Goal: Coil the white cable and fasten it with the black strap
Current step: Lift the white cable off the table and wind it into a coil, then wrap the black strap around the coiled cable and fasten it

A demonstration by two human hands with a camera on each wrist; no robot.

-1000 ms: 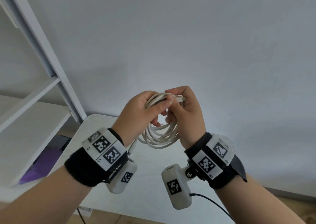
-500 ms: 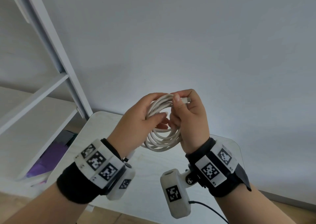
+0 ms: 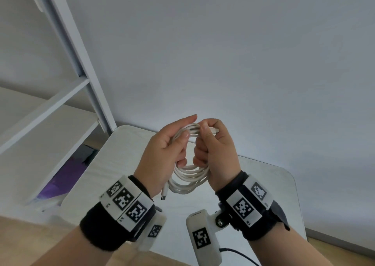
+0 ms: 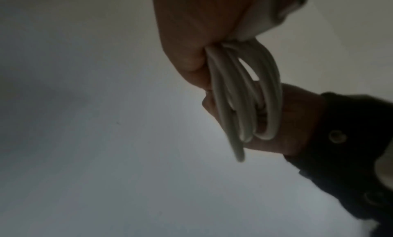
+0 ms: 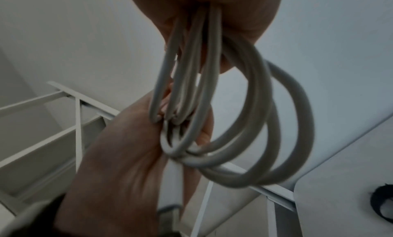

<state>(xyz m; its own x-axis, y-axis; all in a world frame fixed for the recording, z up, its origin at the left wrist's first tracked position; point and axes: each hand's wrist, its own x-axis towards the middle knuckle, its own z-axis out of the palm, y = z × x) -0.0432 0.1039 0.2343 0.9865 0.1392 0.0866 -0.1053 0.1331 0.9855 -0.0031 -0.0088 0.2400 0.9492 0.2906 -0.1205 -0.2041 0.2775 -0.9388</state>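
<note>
The white cable has a smooth, slightly glossy plastic sheath. Black wristbands look like matt, fuzzy cloth. At lower right of the right-wrist frame, the black strap looks matt.

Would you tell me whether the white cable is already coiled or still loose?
Coiled: the white cable hangs in several stacked loops gripped by the left hand and right hand.
</note>
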